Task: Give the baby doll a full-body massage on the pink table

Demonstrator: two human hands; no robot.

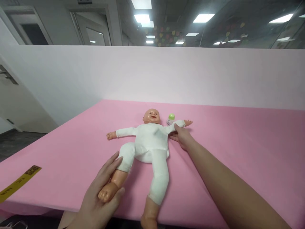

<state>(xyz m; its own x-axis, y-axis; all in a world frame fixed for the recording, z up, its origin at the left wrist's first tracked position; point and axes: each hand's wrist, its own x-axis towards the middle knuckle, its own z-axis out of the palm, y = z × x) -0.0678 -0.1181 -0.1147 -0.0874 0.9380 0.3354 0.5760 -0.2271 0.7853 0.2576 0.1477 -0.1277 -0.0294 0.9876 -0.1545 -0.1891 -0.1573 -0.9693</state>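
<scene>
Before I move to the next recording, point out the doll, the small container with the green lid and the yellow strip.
Doll (151, 138): head view, on the white-covered torso.
Small container (170, 121): head view, on its body, below the green lid.
Yellow strip (20, 184): head view, on its middle.

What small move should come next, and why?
Perhaps slide the doll slightly farther onto the pink table: one foot reaches the near edge, while the left hand holds the other leg and the right hand holds one arm.
</scene>
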